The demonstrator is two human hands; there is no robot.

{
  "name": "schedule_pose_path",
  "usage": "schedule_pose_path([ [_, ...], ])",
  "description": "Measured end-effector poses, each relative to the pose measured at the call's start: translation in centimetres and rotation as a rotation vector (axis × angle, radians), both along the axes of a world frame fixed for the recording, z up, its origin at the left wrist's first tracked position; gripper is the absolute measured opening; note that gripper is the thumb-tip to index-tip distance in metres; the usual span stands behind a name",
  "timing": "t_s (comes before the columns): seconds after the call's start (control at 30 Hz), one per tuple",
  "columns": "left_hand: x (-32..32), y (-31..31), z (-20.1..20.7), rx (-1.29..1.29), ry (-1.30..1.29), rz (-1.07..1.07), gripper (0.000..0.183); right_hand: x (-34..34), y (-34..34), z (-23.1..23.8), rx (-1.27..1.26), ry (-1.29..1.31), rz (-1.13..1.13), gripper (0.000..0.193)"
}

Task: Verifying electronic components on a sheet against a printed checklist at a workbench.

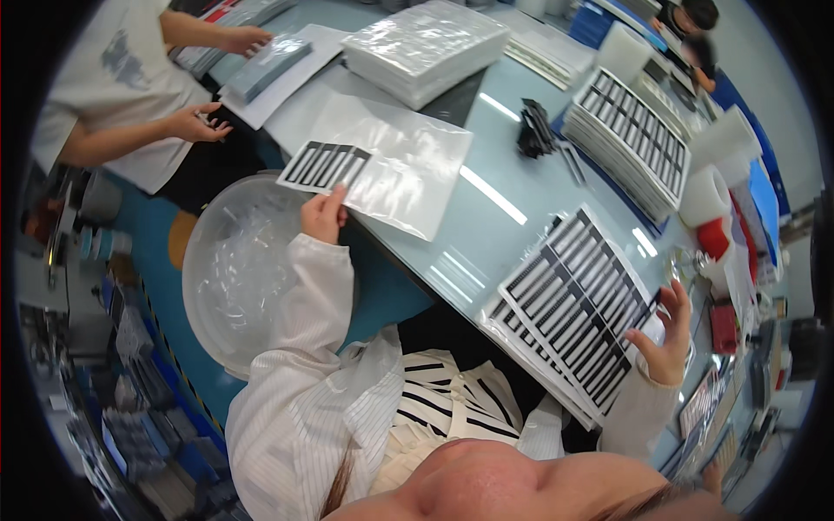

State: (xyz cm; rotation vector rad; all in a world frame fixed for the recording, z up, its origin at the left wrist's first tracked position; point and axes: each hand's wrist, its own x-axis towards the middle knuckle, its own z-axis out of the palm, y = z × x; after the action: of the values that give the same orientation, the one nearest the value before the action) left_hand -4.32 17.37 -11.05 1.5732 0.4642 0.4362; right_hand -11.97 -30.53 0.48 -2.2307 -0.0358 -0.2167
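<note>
My left hand (323, 217) is closed, pinching the near edge of a small sheet with black and white stripes (317, 167). That sheet lies over the corner of a clear plastic bag (408, 169) on the table. At the right, my right hand (665, 334) has its thumb and fingers apart, beside a stack of larger striped sheets (573, 300). The top sheet sits slightly askew on those below. Nothing shows between the right fingers, and the thumb is close to the sheet's edge.
A white bin (204, 286) with crumpled clear plastic stands left of the table (486, 182). Farther back are a plastic-wrapped stack (426, 48), a black clip-like object (537, 130) and another striped stack (630, 130). A co-worker's hands (195, 123) are at the far left.
</note>
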Motion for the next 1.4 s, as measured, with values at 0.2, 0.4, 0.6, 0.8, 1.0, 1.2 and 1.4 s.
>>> schedule_pose_path([
  [0.2, 0.9, 0.9, -1.3, 0.08, 0.011, -0.001, 0.039, 0.4, 0.3, -0.4, -0.086, 0.0, -0.029, 0.096],
  [0.4, 1.5, 1.9, -2.1, 0.024, -0.002, -0.038, 0.041, 0.6, 0.0, -0.2, -0.143, -0.032, -0.065, 0.095],
  [0.6, 1.4, 2.4, -2.3, 0.015, 0.003, -0.067, 0.04, 0.2, -0.2, 0.5, -0.191, -0.016, -0.091, 0.094],
  [0.8, 1.2, 1.9, -2.3, 0.017, 0.009, -0.02, 0.039, -1.5, -4.5, 0.5, -0.397, 0.033, -0.038, 0.096],
  [1.0, 1.5, 1.9, -2.4, 0.041, 0.033, -0.035, 0.04, -1.8, -6.4, -1.2, -0.251, 0.128, 0.047, 0.097],
  [1.2, 1.3, 1.9, -2.4, 0.062, 0.025, -0.038, 0.041, -1.4, -6.7, -1.9, -0.241, 0.141, 0.077, 0.096],
  [1.4, 1.3, 1.9, -2.3, 0.072, 0.037, -0.036, 0.042, -1.4, -6.3, -1.6, -0.264, 0.13, 0.076, 0.094],
])
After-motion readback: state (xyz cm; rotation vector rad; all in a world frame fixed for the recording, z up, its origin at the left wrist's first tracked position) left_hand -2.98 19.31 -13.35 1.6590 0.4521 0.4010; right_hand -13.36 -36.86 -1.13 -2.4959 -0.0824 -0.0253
